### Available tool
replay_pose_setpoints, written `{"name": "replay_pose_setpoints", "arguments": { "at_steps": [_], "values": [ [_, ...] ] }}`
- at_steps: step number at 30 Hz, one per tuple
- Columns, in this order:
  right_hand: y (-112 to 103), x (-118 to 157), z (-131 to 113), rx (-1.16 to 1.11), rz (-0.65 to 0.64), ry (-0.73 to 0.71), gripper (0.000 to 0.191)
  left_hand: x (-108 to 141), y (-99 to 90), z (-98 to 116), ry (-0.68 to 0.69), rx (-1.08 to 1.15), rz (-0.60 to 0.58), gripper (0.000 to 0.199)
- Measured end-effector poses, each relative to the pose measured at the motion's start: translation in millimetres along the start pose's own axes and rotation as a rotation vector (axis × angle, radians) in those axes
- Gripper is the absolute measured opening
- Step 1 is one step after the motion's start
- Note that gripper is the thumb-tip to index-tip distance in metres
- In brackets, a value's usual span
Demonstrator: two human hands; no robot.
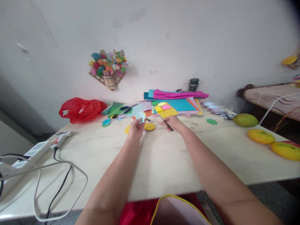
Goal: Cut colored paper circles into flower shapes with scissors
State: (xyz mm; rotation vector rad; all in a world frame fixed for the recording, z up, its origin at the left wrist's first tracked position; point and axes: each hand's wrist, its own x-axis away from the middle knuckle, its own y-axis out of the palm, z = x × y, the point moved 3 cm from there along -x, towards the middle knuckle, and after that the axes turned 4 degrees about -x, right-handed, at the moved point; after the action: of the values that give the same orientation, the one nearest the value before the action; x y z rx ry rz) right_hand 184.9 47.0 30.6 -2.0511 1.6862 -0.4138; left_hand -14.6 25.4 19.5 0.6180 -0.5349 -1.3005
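My left hand (136,128) is closed on a small light blue paper piece (140,117) with a scalloped edge, held above the table. To its right, my right hand (172,122) grips a thin dark tool (168,126) that looks like a pen or tweezers. Beyond my right hand lies a yellow sheet (170,112) with small green, yellow and pink pieces on it. A round yellow item (149,126) rests on the table between my hands. Black-handled scissors (126,109) lie behind my left hand.
Stacked coloured sheets (185,106) lie near the wall. A red plastic bag (81,110) is at the back left; a power strip (32,154) and cables are at the left. Several mangoes (245,120) sit at the right, beyond a green paper disc (212,121).
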Motion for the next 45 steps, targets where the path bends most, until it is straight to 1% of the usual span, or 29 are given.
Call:
{"name": "replay_pose_setpoints", "arguments": {
  "at_steps": [2, 3, 5, 6, 7, 9, 11, 13, 15, 17, 19, 21, 23, 25, 28, 30, 34, 37, 45],
  "values": [
    [-7, -3, 2, 0.275, 0.196, 0.038, 0.033, -1, -0.8, -2, -0.013, -0.008, 0.014, 0.015],
    [-8, -3, 1, 0.4, 0.261, 0.032, 0.033, -1, -1.0, -3, -0.02, -0.012, 0.018, 0.015],
    [-8, -1, -4, 0.599, 0.337, -0.01, 0.035, -2, -1.5, -5, -0.029, -0.026, 0.027, 0.014],
    [-8, 0, -7, 0.658, 0.354, -0.033, 0.037, -3, -1.8, -6, -0.03, -0.038, 0.033, 0.014],
    [-7, 1, -9, 0.663, 0.357, -0.054, 0.039, -3, -2.1, -6, -0.03, -0.052, 0.04, 0.014],
    [-7, 3, -12, 0.556, 0.357, -0.094, 0.041, -4, -2.6, -6, -0.025, -0.079, 0.051, 0.013],
    [-5, 3, -12, 0.27, 0.317, -0.099, 0.039, -4, -3.2, -6, -0.013, -0.096, 0.058, 0.013],
    [0, 2, -10, -0.037, 0.231, -0.058, 0.035, -4, -4.2, -6, 0.001, -0.104, 0.062, 0.012],
    [10, -1, -5, -0.305, 0.087, 0.078, 0.035, -5, -5.5, -6, 0.01, -0.114, 0.064, 0.01],
    [22, -1, 0, -0.569, -0.063, 0.278, 0.038, -6, -7.1, -6, 0.017, -0.127, 0.065, 0.009],
    [30, -1, 3, -0.785, -0.124, 0.408, 0.036, -8, -8.4, -7, 0.028, -0.14, 0.066, 0.009],
    [30, 0, 2, -0.863, -0.121, 0.394, 0.035, -9, -9.0, -7, 0.036, -0.155, 0.06, 0.01],
    [27, 1, -1, -0.833, -0.129, 0.309, 0.038, -10, -9.1, -7, 0.043, -0.163, 0.049, 0.011],
    [23, 3, -4, -0.735, -0.156, 0.203, 0.041, -11, -9.4, -7, 0.048, -0.166, 0.047, 0.012],
    [19, 6, -10, -0.567, -0.242, 0.037, 0.04, -12, -10.6, -7, 0.054, -0.171, 0.05, 0.012],
    [19, 9, -13, -0.48, -0.305, -0.035, 0.038, -12, -11.5, -8, 0.054, -0.176, 0.042, 0.012],
    [23, 13, -18, -0.353, -0.381, -0.081, 0.034, -13, -12.6, -9, 0.043, -0.181, 0.035, 0.011],
    [26, 15, -20, -0.3, -0.42, -0.097, 0.031, -13, -11.9, -10, 0.026, -0.188, 0.048, 0.01],
    [32, 15, -21, -0.235, -0.415, -0.103, 0.033, -7, -5.6, -9, 0.015, -0.189, 0.05, 0.009]
  ]
}}
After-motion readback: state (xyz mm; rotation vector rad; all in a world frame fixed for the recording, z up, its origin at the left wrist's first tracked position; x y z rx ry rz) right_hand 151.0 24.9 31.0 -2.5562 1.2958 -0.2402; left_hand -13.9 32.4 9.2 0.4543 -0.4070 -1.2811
